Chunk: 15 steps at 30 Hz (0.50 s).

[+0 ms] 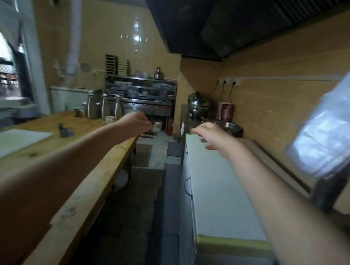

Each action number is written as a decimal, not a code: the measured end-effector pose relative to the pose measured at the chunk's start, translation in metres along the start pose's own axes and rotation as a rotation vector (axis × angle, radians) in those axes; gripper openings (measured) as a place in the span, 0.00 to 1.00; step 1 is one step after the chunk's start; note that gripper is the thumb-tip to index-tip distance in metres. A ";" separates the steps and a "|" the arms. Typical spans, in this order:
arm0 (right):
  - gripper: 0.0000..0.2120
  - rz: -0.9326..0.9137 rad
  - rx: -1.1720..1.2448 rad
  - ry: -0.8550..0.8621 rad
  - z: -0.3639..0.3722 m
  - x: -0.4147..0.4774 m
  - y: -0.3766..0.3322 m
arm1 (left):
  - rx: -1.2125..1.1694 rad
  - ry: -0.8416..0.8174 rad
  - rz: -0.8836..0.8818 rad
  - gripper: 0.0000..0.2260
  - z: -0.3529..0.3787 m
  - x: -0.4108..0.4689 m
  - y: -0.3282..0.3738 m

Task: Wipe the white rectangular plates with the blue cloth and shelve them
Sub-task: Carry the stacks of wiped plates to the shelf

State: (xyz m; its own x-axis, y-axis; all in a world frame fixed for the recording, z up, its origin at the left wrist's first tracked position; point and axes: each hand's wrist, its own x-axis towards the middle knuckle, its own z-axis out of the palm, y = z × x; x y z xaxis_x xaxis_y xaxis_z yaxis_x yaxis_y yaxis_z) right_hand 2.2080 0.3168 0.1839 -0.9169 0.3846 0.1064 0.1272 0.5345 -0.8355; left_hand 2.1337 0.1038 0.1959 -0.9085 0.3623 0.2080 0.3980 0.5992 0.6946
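Hands are reaching forward: the left hand (135, 123) is curling its fingers, blur hiding whether it is holding anything; the right hand (211, 133) is hanging loose-fingered, holding nothing, above a white freezer lid (218, 183). Steel jugs (103, 108) and a cup (109, 119) are standing on the bench (113, 162) at ten o'clock of the left hand, a cleaver (66, 131) lying at nine. A steel bowl (233, 127) and stacked reddish plates (225, 111) are sitting at one o'clock of the right hand. Where the white rectangular plates and blue cloth are cannot be told.
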 end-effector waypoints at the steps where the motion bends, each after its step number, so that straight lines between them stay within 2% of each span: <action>1: 0.15 -0.009 -0.031 -0.030 0.008 0.013 -0.003 | 0.045 0.008 -0.003 0.07 -0.006 0.009 -0.009; 4: 0.15 -0.042 -0.117 -0.102 0.032 0.055 -0.006 | 0.234 0.022 -0.013 0.07 -0.019 0.043 -0.033; 10: 0.24 -0.080 -0.289 -0.191 0.059 0.164 0.001 | 0.567 -0.011 0.041 0.08 -0.013 0.147 -0.056; 15: 0.20 -0.113 -0.380 -0.194 0.050 0.258 -0.004 | 0.695 -0.088 0.119 0.08 0.005 0.237 -0.050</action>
State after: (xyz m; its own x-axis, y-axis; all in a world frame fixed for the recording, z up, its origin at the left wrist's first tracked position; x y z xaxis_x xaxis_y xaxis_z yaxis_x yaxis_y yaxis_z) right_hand 1.9518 0.3767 0.1878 -0.9825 0.1788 0.0528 0.1186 0.8179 -0.5630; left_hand 1.8989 0.1634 0.2077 -0.8520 0.4921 0.1785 0.5092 0.8583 0.0640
